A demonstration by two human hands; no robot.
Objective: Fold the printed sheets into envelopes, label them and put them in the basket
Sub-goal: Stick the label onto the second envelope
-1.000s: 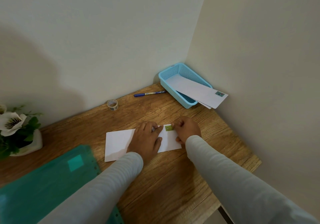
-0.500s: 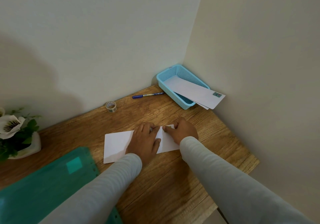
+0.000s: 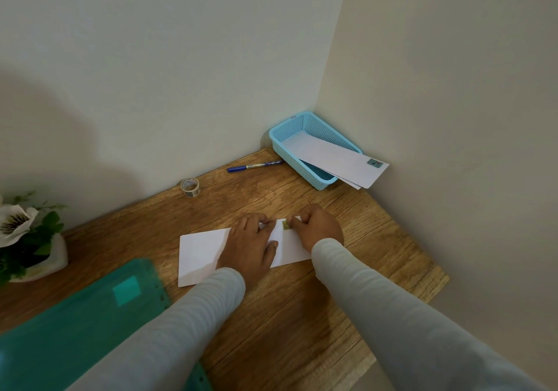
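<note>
Head view, near to far. Two pale grey sleeves reach in from the near edge over a wood-grain surface that fills a room corner where two plain pale walls meet. At near left a translucent green plastic folder lies flat on the surface, with a lighter square patch showing on it.

Beyond it, mid-surface, a white envelope lies flat. Its long axis runs left to right, and the right end is angled slightly farther away than the left.

The left hand rests palm down on the envelope's middle, fingers loosely bent and tips at the far edge, pinning the envelope. The right hand sits on the envelope's right end with its fingers curled. Their tips pinch a small green label against the paper near the far right corner.

At far left a white flower with green leaves in a white pot stands near the wall. Farther back, by the wall, a small roll of clear tape stands on the surface. To its right lies a blue pen, pointing left to right.

In the far corner sits a light blue mesh basket. Finished white envelopes lie in it, stacked. Their long axis slants from far left to near right, and the near right ends overhang the rim. The top one carries a small dark label at that end.
</note>
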